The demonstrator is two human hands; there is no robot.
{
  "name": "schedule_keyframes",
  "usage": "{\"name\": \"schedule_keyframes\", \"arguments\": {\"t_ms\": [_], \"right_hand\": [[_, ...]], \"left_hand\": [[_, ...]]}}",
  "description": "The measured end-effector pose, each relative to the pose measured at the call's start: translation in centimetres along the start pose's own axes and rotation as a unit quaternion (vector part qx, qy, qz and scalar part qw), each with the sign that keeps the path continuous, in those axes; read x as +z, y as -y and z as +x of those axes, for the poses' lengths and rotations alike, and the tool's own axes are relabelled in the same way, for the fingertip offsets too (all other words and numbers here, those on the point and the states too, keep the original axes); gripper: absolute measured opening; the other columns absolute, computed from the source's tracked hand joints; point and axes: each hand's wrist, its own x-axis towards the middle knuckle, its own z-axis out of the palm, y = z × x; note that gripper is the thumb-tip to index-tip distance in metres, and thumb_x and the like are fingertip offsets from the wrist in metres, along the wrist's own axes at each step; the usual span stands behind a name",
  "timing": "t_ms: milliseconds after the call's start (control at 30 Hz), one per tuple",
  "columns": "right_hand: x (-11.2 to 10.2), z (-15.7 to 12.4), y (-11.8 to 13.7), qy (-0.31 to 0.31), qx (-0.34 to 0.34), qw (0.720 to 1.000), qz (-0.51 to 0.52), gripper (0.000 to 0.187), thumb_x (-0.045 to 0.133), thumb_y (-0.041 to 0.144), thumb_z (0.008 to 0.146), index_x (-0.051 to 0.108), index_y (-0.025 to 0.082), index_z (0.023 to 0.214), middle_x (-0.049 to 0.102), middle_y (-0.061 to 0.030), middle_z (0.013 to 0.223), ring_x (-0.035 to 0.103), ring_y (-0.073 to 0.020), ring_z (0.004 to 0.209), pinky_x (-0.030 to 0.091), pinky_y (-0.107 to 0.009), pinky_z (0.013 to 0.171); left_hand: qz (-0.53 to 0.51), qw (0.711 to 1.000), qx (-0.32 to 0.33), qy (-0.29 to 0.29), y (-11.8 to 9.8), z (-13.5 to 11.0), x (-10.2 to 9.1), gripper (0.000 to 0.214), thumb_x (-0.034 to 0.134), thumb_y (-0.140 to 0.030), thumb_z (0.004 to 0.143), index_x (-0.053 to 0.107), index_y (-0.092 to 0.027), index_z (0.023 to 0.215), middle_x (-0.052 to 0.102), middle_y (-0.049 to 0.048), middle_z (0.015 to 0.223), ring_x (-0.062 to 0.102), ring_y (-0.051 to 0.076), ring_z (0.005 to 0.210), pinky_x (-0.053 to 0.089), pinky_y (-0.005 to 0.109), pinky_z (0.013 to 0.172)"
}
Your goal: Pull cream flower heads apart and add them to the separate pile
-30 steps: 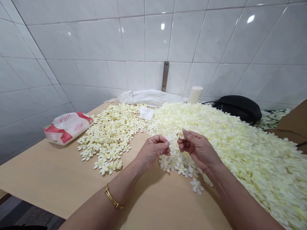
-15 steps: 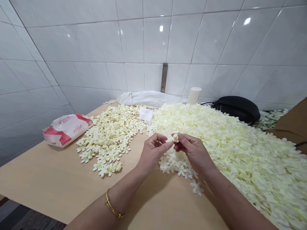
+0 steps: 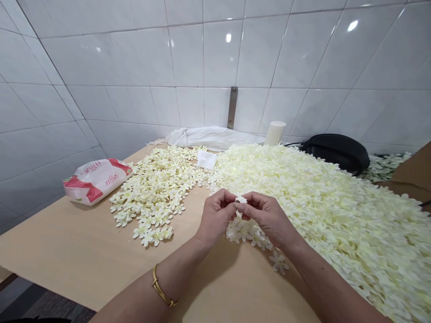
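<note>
Between the fingertips of both hands sits a small white artificial flower (image 3: 241, 200), mostly hidden by the fingers. My left hand (image 3: 218, 214) pinches it from the left, and my right hand (image 3: 267, 214) pinches it from the right, the two thumbs nearly touching. Below and behind the hands, a large heap of loose cream-white artificial flowers (image 3: 323, 202) spreads across the right side. A smaller pile of yellower flowers (image 3: 155, 179) lies to the left. One single flower (image 3: 279, 262) rests on the wooden table (image 3: 101, 264) under my right wrist.
A red-and-white tissue pack (image 3: 97, 180) lies at the left. Behind the piles are a white paper piece (image 3: 206, 159), a white plastic sheet (image 3: 208, 137), a white cylinder (image 3: 275, 133) and a black case (image 3: 336, 153). Brown cardboard (image 3: 412, 172) stands at the right, a tiled wall behind.
My hands have drawn closer together, and the flower is now more covered by the fingers. My right thumb has come over toward the left thumb. The view has shifted slightly.
</note>
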Motion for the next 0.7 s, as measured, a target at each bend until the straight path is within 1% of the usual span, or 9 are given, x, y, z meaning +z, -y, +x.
{"name": "schedule_keyframes", "arguments": {"t_ms": [133,200,267,333,400,467,567,633,700], "right_hand": [[-0.1,0.2,0.1,0.018,0.012,1.0,0.008,0.023,0.067,0.034,0.065,0.063,0.014,0.076,0.056,0.0026,0.055,0.05,-0.0096,0.054,0.042,-0.024,0.056],[-0.2,0.3,0.0,0.008,0.024,0.999,0.024,0.028,0.065,0.035,0.065,0.06,0.015,0.084,0.058,0.0022,0.056,0.053,-0.0103,0.053,0.043,-0.025,0.055],[-0.3,0.4,-0.2,-0.009,0.031,0.999,0.032,0.028,0.062,0.037,0.068,0.058,0.015,0.085,0.059,0.0012,0.058,0.054,-0.0108,0.051,0.044,-0.026,0.053],[-0.4,0.4,-0.3,-0.038,0.015,0.999,-0.003,0.023,0.057,0.038,0.072,0.057,0.015,0.079,0.06,-0.0005,0.06,0.054,-0.0109,0.05,0.044,-0.025,0.051],[-0.4,0.3,-0.5,-0.082,-0.03,0.992,-0.087,0.019,0.054,0.034,0.076,0.057,0.016,0.073,0.059,-0.0016,0.062,0.054,-0.0114,0.051,0.045,-0.026,0.051],[-0.4,0.2,-0.7,-0.133,-0.115,0.965,-0.196,0.013,0.053,0.027,0.077,0.059,0.016,0.074,0.059,-0.0031,0.066,0.055,-0.0133,0.057,0.046,-0.027,0.055],[-0.3,0.1,-1.2,-0.17,-0.279,0.884,-0.334,0.016,0.047,0.016,0.08,0.062,0.016,0.083,0.058,-0.0069,0.077,0.056,-0.0161,0.068,0.047,-0.029,0.061],[-0.2,0.0,-1.6,-0.154,-0.356,0.838,-0.384,0.023,0.043,0.011,0.081,0.062,0.016,0.093,0.057,-0.0092,0.083,0.056,-0.0173,0.074,0.048,-0.03,0.064],[0.0,0.0,-1.8,-0.118,-0.395,0.817,-0.403,0.028,0.042,0.007,0.08,0.059,0.016,0.101,0.057,-0.0105,0.087,0.056,-0.0185,0.08,0.048,-0.031,0.067]], "left_hand": [[-0.031,0.999,-0.018,-0.002,0.2,0.3,-0.2,0.007,0.058,-0.016,0.062,0.052,-0.015,0.06,0.05,-0.0051,0.045,0.044,0.007,0.042,0.037,0.02,0.045],[-0.045,0.999,-0.029,-0.002,0.2,0.4,-0.3,0.008,0.06,-0.017,0.062,0.052,-0.015,0.06,0.051,-0.0046,0.046,0.044,0.007,0.042,0.036,0.02,0.043],[-0.051,0.998,-0.032,-0.02,0.2,0.5,-0.3,0.009,0.061,-0.017,0.061,0.052,-0.015,0.06,0.052,-0.0045,0.048,0.043,0.007,0.042,0.035,0.02,0.043],[-0.047,0.998,-0.031,-0.034,0.1,0.4,-0.3,0.014,0.063,-0.021,0.062,0.051,-0.015,0.057,0.05,-0.0047,0.047,0.041,0.006,0.041,0.033,0.019,0.042],[-0.043,0.998,-0.044,-0.016,0.0,0.2,-0.2,0.023,0.065,-0.03,0.064,0.052,-0.014,0.053,0.048,-0.0043,0.046,0.038,0.005,0.039,0.03,0.02,0.041],[-0.052,0.996,-0.072,0.029,-0.1,0.1,0.0,0.031,0.064,-0.041,0.065,0.057,-0.012,0.054,0.047,-0.0032,0.046,0.037,0.005,0.039,0.028,0.02,0.041],[-0.099,0.985,-0.123,0.063,-0.1,-0.1,0.3,0.042,0.062,-0.052,0.064,0.062,-0.01,0.061,0.051,-0.0006,0.05,0.04,0.005,0.041,0.029,0.02,0.043],[-0.138,0.977,-0.158,0.042,-0.1,0.0,0.3,0.045,0.063,-0.055,0.061,0.061,-0.01,0.06,0.052,0.0,0.052,0.041,0.005,0.042,0.029,0.021,0.044],[-0.18,0.967,-0.179,0.017,0.1,0.2,0.1,0.04,0.069,-0.049,0.057,0.059,-0.011,0.06,0.052,-0.0011,0.051,0.042,0.005,0.042,0.029,0.02,0.044]]}}
